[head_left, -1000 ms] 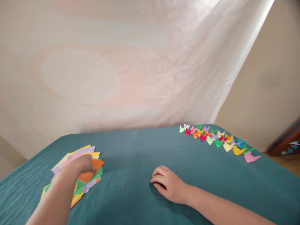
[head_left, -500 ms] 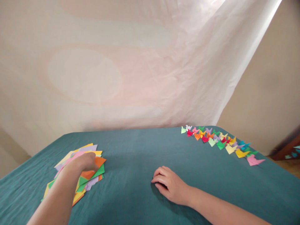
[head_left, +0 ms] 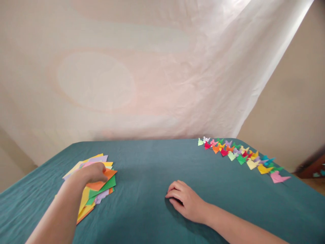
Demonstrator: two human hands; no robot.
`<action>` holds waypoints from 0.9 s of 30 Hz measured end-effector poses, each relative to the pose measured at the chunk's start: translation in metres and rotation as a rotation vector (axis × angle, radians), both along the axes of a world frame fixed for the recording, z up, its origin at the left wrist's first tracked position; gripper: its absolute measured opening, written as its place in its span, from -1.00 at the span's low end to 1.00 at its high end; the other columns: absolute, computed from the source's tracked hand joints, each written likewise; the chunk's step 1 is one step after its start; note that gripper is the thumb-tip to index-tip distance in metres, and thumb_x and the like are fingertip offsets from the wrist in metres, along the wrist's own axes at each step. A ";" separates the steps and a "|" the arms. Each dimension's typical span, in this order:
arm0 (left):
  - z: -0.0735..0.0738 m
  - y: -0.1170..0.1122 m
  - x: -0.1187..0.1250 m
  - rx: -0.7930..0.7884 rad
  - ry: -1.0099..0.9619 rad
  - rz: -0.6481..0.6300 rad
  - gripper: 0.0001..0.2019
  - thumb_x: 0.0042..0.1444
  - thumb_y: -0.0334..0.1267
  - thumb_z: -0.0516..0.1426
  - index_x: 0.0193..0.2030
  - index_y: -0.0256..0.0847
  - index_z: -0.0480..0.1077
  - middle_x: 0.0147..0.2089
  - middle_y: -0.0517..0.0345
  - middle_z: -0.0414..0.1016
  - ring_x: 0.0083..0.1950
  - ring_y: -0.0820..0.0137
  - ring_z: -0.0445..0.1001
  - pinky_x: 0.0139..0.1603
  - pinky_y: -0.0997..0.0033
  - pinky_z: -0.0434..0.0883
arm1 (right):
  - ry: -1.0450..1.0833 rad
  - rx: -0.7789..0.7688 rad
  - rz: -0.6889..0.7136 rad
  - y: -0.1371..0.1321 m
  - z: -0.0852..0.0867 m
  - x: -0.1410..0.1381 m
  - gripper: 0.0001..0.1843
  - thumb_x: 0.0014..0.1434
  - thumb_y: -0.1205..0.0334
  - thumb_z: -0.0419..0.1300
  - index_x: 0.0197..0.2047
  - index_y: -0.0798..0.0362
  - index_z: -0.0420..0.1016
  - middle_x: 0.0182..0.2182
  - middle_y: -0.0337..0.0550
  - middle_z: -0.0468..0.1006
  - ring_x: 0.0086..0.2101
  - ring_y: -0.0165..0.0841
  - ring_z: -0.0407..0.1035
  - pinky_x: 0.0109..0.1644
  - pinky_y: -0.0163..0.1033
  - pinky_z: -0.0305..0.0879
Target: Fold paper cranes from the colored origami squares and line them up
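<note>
My left hand rests on a loose pile of coloured paper squares at the left of the teal table. Its fingers are closed on an orange sheet that lies on top of the pile. My right hand lies on the cloth near the middle of the table, fingers curled under and nothing visible in them. A band of several small folded paper birds in many colours runs along the far right of the table.
The teal tablecloth covers the whole table; its far edge runs below a hanging white sheet. A beige wall stands at the right, with a dark wooden piece of furniture at the right edge.
My left hand has lifted the orange sheet's edge slightly and pulled it a little off the pile. The right hand has stayed put. The view has shifted slightly.
</note>
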State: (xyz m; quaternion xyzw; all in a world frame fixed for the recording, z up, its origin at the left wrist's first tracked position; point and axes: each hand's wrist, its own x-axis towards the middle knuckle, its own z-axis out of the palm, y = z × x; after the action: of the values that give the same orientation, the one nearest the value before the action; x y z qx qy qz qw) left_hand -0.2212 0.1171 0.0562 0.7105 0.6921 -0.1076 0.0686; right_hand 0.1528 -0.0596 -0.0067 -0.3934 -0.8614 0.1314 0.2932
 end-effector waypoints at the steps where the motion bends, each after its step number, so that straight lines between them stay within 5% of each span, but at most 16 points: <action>1: 0.000 0.000 0.000 -0.029 -0.013 -0.008 -0.72 -0.32 -0.17 0.19 -0.37 -0.19 0.47 -0.37 0.24 0.55 -0.40 0.37 0.44 -0.42 0.56 0.23 | 0.000 -0.002 0.000 0.000 0.000 0.000 -0.77 0.14 0.42 0.07 -0.15 0.04 0.41 -0.23 -0.12 0.42 -0.21 -0.34 0.27 -0.11 -0.18 0.20; 16: 0.007 -0.004 -0.002 -0.126 -0.068 -0.028 -0.38 -0.32 -0.10 0.17 0.00 -0.24 0.39 -0.02 0.02 0.46 -0.07 0.19 0.43 -0.22 0.47 0.31 | -0.004 -0.010 0.004 -0.001 0.001 0.000 -0.77 0.14 0.42 0.06 -0.14 0.03 0.40 -0.23 -0.12 0.41 -0.21 -0.34 0.28 -0.12 -0.19 0.22; 27: 0.004 -0.008 0.000 -0.139 -0.086 -0.051 -0.30 -0.43 0.00 0.24 -0.01 -0.08 0.40 -0.05 0.05 0.48 -0.13 0.17 0.46 -0.17 0.39 0.35 | 0.040 -0.043 0.034 -0.002 -0.003 -0.001 -0.75 0.19 0.39 0.01 -0.11 0.00 0.40 -0.24 -0.08 0.40 -0.21 -0.30 0.29 -0.13 -0.13 0.27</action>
State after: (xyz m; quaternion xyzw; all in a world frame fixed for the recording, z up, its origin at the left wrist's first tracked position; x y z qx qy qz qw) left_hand -0.2217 0.1090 0.0600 0.7254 0.6610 -0.1264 0.1446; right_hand 0.1522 -0.0616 -0.0092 -0.3819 -0.8590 0.1626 0.2996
